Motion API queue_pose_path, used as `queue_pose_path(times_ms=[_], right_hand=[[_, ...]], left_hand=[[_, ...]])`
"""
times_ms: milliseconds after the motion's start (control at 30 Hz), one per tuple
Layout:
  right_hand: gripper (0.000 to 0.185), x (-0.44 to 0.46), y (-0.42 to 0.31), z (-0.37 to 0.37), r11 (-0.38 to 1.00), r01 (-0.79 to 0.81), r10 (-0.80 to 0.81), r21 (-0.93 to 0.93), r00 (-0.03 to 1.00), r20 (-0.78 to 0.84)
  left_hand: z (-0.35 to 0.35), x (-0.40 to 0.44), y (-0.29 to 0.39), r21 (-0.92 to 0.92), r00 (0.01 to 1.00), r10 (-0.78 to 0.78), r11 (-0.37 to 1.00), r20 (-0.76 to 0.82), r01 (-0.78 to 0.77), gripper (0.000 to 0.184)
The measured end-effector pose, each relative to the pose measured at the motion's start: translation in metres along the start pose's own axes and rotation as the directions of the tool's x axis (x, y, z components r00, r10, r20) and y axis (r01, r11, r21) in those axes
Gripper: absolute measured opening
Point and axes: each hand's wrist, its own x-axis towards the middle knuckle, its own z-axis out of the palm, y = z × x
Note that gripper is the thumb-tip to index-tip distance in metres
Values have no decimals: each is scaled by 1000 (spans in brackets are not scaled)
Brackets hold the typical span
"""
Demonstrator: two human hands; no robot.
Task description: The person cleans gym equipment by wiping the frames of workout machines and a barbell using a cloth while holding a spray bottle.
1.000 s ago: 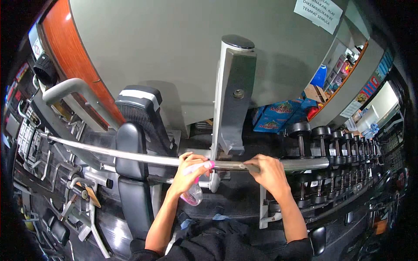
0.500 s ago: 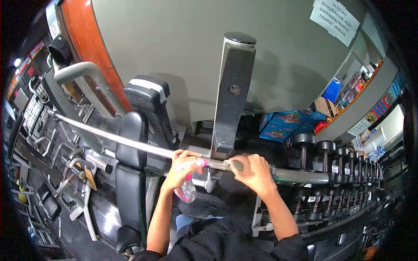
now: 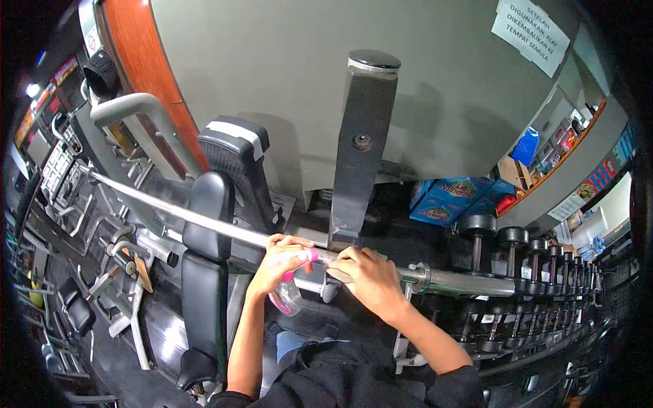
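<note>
My left hand (image 3: 279, 264) is wrapped round a clear spray bottle (image 3: 289, 299) with a pink and white spray head, its nozzle pointing right along the bar. The long steel barbell (image 3: 204, 221) runs across in front of me, just behind that hand. My right hand (image 3: 371, 279) presses on the barbell to the right of the nozzle, fingers curled over a small pale cloth (image 3: 340, 275). Most of the cloth is hidden under the fingers. A dark upright post (image 3: 360, 163) of the rack stands behind the bar, between the hands.
A black padded bench (image 3: 203, 299) stands to the left, under the bar. Dumbbells (image 3: 477, 255) fill a two-level rack at right. Blue drink cartons (image 3: 445, 200) sit by the grey wall (image 3: 272, 68). Other gym machines (image 3: 122, 258) crowd the far left.
My right hand has slid left along the barbell with the cloth, closer to the spray nozzle. My left hand with the bottle has shifted slightly left in view.
</note>
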Motion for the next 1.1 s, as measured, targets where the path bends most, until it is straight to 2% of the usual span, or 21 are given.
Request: queue_pose_path(times_ms=[67, 200, 267, 300, 400, 467, 533, 567, 633, 667, 733, 767, 800, 867, 933, 1000, 1033, 1067, 1100], right_hand=[[16, -9, 10, -8, 1000, 18, -18, 23, 1000, 12], [16, -30, 22, -36, 998, 14, -15, -62, 1000, -10], [19, -36, 25, -52, 974, -191, 202, -119, 974, 97], [21, -34, 23, -62, 953, -288, 297, -89, 949, 111], [19, -24, 36, -57, 955, -287, 293, -79, 952, 86], [21, -5, 35, -51, 946, -318, 323, -61, 934, 150], [23, 6, 55, -8, 983, -172, 175, 68, 983, -48], [23, 12, 63, -2, 983, -172, 175, 68, 983, -52], [32, 29, 75, 0, 952, -295, 268, 82, 932, 243], [32, 36, 80, -5, 952, -293, 266, 84, 933, 244], [41, 41, 97, -19, 926, -372, 276, 60, 778, 565], [41, 41, 105, -26, 921, -390, 304, -4, 713, 632], [42, 36, 112, -29, 942, -330, 300, -67, 733, 611], [40, 33, 115, -45, 924, -363, 348, -121, 665, 660], [38, 32, 109, -46, 922, -367, 352, -120, 670, 654], [35, 29, 91, -42, 910, -393, 396, -133, 731, 555], [27, 18, 83, -35, 941, -335, 327, -49, 864, 383], [23, 6, 84, -15, 991, -122, 126, -48, 989, 79], [22, 5, 68, -12, 983, -182, 181, 11, 981, 72]], left_hand=[[1, -2, -1, -10, 1000, -3, 1000, 1, 3, 34], [-1, -1, 0, -2, 1000, 2, 1000, 16, -2, 36], [-1, -1, 3, 4, 1000, 6, 1000, 11, -6, 36], [0, 0, 5, 10, 1000, 11, 1000, 6, -11, 37], [0, 1, 7, 50, 1000, 11, 999, 15, -12, 36], [1, 0, 9, 43, 1000, 10, 999, 6, -11, 36], [1, 1, 9, 40, 1000, 13, 999, 1, -13, 35], [2, 1, 8, 20, 1000, 7, 1000, -6, -7, 35], [0, 1, 7, 4, 1000, 0, 1000, -16, 0, 35], [-1, 1, 5, 27, 1000, -26, 999, 6, 25, 40], [-1, 0, 4, 49, 998, -54, 997, 29, 53, 45], [-1, 0, 4, 34, 1000, -25, 999, 17, 24, 40], [-1, 0, 3, 20, 1000, 5, 1000, 4, -5, 35], [-1, 1, 3, 20, 1000, 3, 1000, 2, -3, 35], [-1, 1, 4, 14, 1000, -2, 1000, 3, 2, 34], [-2, 2, 6, 38, 1000, 2, 999, 22, -3, 35], [-2, 2, 6, 38, 1000, 2, 999, 23, -3, 35], [-2, 2, 6, 32, 1000, 3, 999, 20, -4, 36], [-2, 1, 5, 25, 1000, 4, 1000, 18, -4, 37]])
